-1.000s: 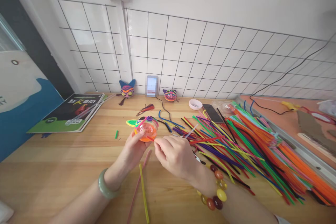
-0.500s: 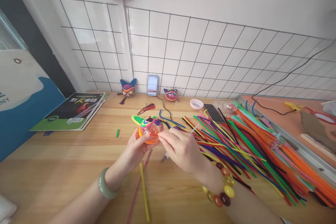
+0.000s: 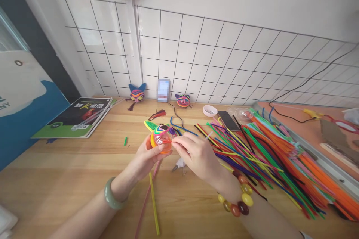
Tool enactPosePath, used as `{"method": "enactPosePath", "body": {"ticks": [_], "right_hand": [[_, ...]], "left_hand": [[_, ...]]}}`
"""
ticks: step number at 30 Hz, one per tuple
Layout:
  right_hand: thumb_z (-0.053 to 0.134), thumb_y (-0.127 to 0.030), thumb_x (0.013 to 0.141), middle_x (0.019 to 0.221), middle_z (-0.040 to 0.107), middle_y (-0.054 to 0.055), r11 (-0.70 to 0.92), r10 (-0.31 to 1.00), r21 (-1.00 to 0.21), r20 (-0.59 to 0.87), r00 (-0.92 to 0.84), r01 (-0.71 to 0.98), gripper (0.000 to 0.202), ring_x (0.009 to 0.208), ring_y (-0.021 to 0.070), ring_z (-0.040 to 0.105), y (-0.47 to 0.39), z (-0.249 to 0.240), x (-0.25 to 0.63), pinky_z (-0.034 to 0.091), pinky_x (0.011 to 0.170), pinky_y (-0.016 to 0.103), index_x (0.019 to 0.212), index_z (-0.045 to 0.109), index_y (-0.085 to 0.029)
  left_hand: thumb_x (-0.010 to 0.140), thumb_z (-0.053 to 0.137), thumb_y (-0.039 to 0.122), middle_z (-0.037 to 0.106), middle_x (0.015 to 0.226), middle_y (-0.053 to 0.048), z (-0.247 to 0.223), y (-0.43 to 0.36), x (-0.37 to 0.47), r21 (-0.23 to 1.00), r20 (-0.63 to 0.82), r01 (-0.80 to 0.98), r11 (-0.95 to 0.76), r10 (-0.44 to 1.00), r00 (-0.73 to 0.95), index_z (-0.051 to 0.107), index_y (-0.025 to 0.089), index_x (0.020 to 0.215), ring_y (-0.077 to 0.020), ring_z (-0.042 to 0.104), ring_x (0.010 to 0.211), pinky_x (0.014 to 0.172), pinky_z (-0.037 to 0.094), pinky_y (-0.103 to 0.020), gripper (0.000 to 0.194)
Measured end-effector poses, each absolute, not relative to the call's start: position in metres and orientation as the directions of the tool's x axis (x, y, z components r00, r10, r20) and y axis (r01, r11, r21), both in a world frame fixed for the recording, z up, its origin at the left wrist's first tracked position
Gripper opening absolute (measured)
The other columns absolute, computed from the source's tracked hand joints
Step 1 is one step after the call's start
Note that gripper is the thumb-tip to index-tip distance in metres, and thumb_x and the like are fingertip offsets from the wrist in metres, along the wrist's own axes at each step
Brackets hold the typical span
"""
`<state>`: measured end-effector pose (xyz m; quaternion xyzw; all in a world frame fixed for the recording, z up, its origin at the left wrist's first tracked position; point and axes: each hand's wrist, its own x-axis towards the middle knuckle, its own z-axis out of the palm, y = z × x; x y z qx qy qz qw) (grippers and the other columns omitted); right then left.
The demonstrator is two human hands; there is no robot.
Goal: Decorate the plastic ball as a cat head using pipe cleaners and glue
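Note:
My left hand is wrapped round a clear plastic ball decorated with coloured pipe cleaners and a green-and-yellow ear. Pinched in the fingertips of my right hand is a short red pipe cleaner, lying across the front of the ball. Under my right hand, the nozzle of a glue gun shows on the table; its rest is hidden. Below the ball lie a yellow strip and a pink strip.
Many loose pipe cleaners spread over the right side. Two finished animal heads, one blue-eared, one pink, stand by the wall near a propped phone. A white bowl, dark phone and magazine lie around.
The ball and my left hand have shifted slightly right. My right hand has moved a little right with the red pipe cleaner, and more of the glue gun shows.

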<state>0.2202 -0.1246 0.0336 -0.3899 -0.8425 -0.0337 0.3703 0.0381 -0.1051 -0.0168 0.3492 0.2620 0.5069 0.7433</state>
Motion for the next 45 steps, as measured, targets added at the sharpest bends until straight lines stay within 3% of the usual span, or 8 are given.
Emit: {"method": "enactPosePath", "body": {"ticks": [8,16,25,45], "right_hand": [[0.049,-0.020,0.098,0.074,0.064,0.003,0.683,0.636,-0.201,0.635,-0.437,0.702,0.022,0.064,0.0150,0.059,-0.126,0.036,0.220,0.041,0.059,0.027,0.086,0.068,-0.018],[0.051,-0.019,0.097,0.077,0.064,0.003,0.699,0.623,-0.185,0.632,-0.461,0.690,0.020,0.064,0.0133,0.058,-0.126,0.032,0.220,0.040,0.059,0.026,0.089,0.069,-0.018],[0.051,-0.019,0.097,0.080,0.066,0.003,0.694,0.624,-0.148,0.612,-0.486,0.704,0.020,0.066,0.0133,0.060,-0.126,0.033,0.222,0.039,0.060,0.025,0.091,0.070,-0.018],[0.053,-0.016,0.095,0.074,0.058,0.001,0.664,0.617,-0.023,0.582,-0.530,0.748,0.018,0.063,0.0127,0.053,-0.124,0.026,0.219,0.032,0.056,0.026,0.085,0.068,-0.020]], "left_hand": [[0.075,0.078,0.023,0.067,0.119,-0.011,-0.020,-0.104,0.039,0.787,0.033,-0.581,0.209,0.925,0.379,0.062,0.020,0.115,-0.0279,0.066,0.106,0.090,0.056,-0.040,0.043],[0.076,0.078,0.028,0.069,0.112,-0.010,-0.023,-0.104,0.040,0.771,0.061,-0.608,0.188,0.929,0.365,0.062,0.020,0.113,-0.0233,0.068,0.099,0.081,0.058,-0.033,0.042],[0.075,0.080,0.031,0.066,0.120,-0.010,-0.028,-0.102,0.040,0.770,0.071,-0.613,0.174,0.933,0.353,0.059,0.020,0.118,-0.0231,0.066,0.103,0.088,0.056,-0.036,0.050],[0.084,0.070,0.032,0.068,0.114,-0.007,-0.028,-0.104,0.042,0.702,0.043,-0.669,0.244,0.923,0.382,0.063,0.021,0.116,-0.0178,0.065,0.097,0.085,0.057,-0.030,0.034]]}}
